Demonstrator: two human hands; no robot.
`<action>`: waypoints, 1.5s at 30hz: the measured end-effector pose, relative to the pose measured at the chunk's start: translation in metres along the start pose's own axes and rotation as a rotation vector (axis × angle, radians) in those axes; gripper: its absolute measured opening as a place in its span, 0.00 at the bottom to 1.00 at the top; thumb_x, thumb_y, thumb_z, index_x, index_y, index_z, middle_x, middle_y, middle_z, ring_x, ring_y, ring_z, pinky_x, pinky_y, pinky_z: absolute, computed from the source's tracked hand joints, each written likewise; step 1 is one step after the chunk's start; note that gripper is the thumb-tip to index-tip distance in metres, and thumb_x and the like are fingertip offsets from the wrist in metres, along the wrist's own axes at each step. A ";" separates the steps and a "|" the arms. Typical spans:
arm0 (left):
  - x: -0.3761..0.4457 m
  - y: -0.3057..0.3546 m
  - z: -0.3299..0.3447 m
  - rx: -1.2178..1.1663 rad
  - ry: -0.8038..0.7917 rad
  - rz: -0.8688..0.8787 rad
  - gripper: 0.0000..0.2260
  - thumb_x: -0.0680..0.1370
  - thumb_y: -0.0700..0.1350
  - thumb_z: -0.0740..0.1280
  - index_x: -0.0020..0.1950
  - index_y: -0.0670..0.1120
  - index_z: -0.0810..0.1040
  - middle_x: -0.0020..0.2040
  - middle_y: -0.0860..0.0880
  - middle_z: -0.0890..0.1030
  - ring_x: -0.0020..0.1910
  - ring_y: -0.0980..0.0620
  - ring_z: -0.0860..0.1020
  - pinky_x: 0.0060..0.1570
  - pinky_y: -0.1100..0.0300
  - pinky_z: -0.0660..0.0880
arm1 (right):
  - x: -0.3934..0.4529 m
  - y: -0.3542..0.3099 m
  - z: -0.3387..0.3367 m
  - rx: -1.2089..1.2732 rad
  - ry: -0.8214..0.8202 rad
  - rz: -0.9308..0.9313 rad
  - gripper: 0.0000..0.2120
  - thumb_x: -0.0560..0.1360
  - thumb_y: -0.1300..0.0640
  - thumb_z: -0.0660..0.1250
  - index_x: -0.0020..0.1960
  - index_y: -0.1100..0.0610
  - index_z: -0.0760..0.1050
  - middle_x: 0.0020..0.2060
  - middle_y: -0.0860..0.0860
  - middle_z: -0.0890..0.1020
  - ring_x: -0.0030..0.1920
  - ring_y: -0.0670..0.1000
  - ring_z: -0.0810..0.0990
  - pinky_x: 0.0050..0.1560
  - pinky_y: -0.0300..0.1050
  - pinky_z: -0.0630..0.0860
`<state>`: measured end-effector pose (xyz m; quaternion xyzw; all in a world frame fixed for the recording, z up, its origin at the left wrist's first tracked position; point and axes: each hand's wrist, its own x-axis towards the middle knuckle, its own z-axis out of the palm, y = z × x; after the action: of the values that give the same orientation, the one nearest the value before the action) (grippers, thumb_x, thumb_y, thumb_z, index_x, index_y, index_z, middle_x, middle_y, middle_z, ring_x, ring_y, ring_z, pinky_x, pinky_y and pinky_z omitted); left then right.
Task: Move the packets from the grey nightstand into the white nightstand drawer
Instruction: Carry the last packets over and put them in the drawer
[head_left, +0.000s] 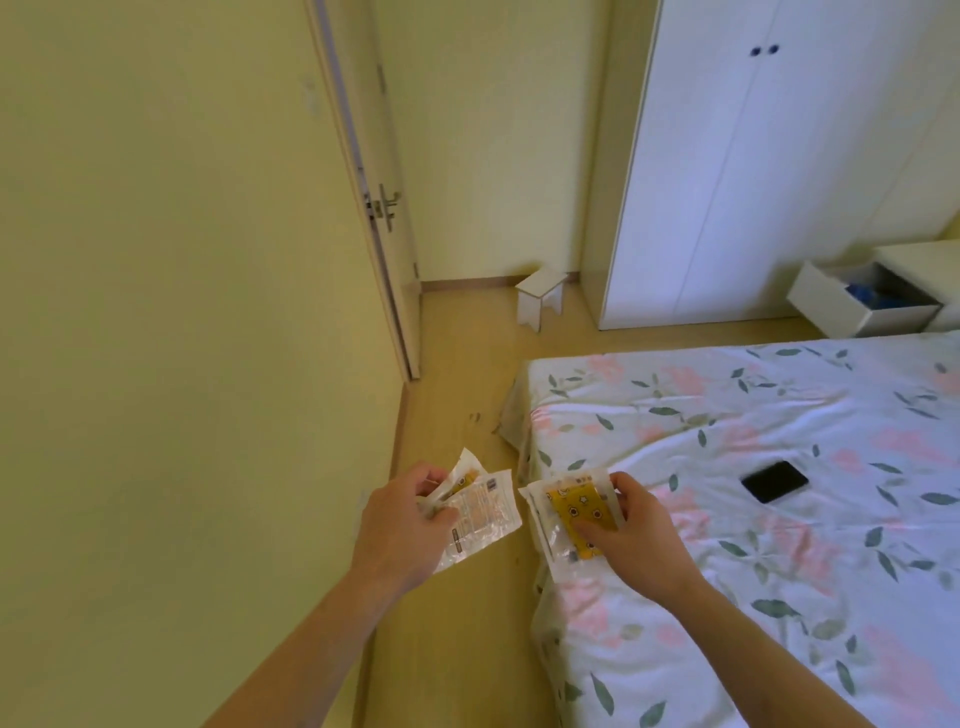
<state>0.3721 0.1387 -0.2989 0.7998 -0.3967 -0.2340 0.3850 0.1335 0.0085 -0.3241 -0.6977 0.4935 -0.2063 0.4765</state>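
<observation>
My left hand (402, 525) grips a small bunch of clear plastic packets (480, 514) with printed labels, held over the floor. My right hand (631, 535) pinches a clear packet with a yellow patterned insert (569, 514) at the near corner of the bed. Far off at the right, the white nightstand (919, 260) stands beside the wardrobe, its drawer (852, 312) pulled open with blue items inside. The grey nightstand is out of view.
A bed with a floral sheet (753, 493) fills the right side; a black phone (774, 480) lies on it. A narrow strip of wooden floor (457, 405) runs between the wall and bed toward an open door (374, 208), a small white stool (540, 299) and a white wardrobe (753, 171).
</observation>
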 end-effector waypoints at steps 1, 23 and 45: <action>0.023 0.004 0.001 0.002 -0.002 0.005 0.12 0.74 0.43 0.74 0.48 0.60 0.78 0.49 0.61 0.82 0.43 0.56 0.83 0.41 0.49 0.83 | 0.018 -0.006 -0.003 -0.001 0.013 0.000 0.12 0.74 0.58 0.76 0.54 0.50 0.77 0.42 0.47 0.86 0.40 0.46 0.84 0.37 0.39 0.81; 0.480 0.096 0.020 -0.075 -0.218 0.259 0.12 0.76 0.41 0.75 0.51 0.57 0.79 0.50 0.61 0.82 0.45 0.61 0.83 0.36 0.64 0.79 | 0.371 -0.105 -0.055 -0.084 0.313 0.160 0.35 0.78 0.55 0.73 0.79 0.58 0.61 0.64 0.53 0.78 0.55 0.48 0.81 0.44 0.32 0.75; 0.901 0.209 0.106 0.010 -0.458 0.290 0.12 0.75 0.42 0.74 0.52 0.57 0.79 0.54 0.58 0.83 0.45 0.56 0.84 0.33 0.65 0.76 | 0.762 -0.126 -0.118 0.099 0.491 0.194 0.11 0.75 0.59 0.76 0.53 0.50 0.78 0.44 0.47 0.87 0.43 0.47 0.87 0.44 0.51 0.86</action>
<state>0.7239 -0.7222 -0.2562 0.6626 -0.5851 -0.3491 0.3111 0.4319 -0.7129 -0.2993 -0.5519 0.6485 -0.3466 0.3934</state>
